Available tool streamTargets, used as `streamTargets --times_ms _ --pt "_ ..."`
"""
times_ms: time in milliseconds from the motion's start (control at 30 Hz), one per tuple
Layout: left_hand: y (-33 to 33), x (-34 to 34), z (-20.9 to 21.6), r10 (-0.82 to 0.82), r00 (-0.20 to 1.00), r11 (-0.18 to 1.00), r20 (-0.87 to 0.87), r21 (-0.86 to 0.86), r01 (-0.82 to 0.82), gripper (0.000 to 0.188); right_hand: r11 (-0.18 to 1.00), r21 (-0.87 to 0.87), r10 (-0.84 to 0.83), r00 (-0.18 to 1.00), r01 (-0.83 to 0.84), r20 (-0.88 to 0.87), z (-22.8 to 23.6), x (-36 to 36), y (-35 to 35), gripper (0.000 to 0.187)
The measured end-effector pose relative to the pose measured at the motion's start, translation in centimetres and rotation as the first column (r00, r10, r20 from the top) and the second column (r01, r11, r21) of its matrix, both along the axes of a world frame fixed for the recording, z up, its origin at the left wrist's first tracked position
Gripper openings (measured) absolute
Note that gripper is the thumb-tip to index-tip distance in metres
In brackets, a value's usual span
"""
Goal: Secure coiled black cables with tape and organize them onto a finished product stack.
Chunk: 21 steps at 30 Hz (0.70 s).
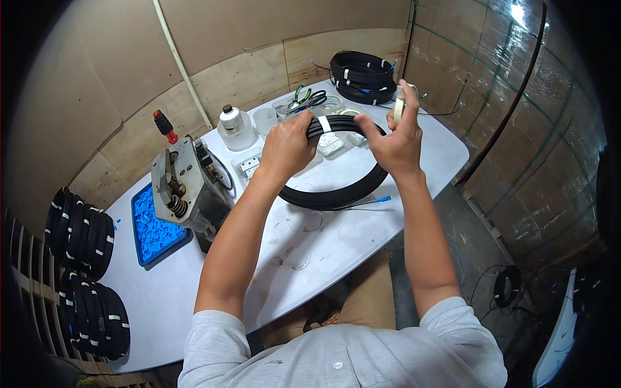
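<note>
The left hand [288, 147] grips the upper left of a black cable coil [336, 199], held over the worktop [323, 252]. The right hand [396, 142] has a pale tape roll [400, 107] in its fingers, its thumb by the coil's upper right; whether it touches, I can't tell. One white band [325, 124] is already on between the hands. The stacked coils behind [363, 77] and at left [81, 233] show several bands, so I'd judge this wrapping partly done, with more bands left. A blue connector [383, 199] sticks out below the coil.
</note>
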<state>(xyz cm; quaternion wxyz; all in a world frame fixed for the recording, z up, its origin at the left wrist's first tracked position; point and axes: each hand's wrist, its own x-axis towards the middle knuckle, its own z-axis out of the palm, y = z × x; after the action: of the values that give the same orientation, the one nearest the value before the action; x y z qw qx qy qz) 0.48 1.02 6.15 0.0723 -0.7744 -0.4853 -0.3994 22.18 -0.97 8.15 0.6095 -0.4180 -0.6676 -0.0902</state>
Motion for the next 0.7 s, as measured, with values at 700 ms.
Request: streamTargets --times_ms 700 --pt "-0.3 1.2 0.3 0.103 0.995 0.994 0.01 0.025 -0.104 0.02 0.915 -0.391 0.265 0.879 -0.099 0.396 1.0 2.0 3.2 0.058"
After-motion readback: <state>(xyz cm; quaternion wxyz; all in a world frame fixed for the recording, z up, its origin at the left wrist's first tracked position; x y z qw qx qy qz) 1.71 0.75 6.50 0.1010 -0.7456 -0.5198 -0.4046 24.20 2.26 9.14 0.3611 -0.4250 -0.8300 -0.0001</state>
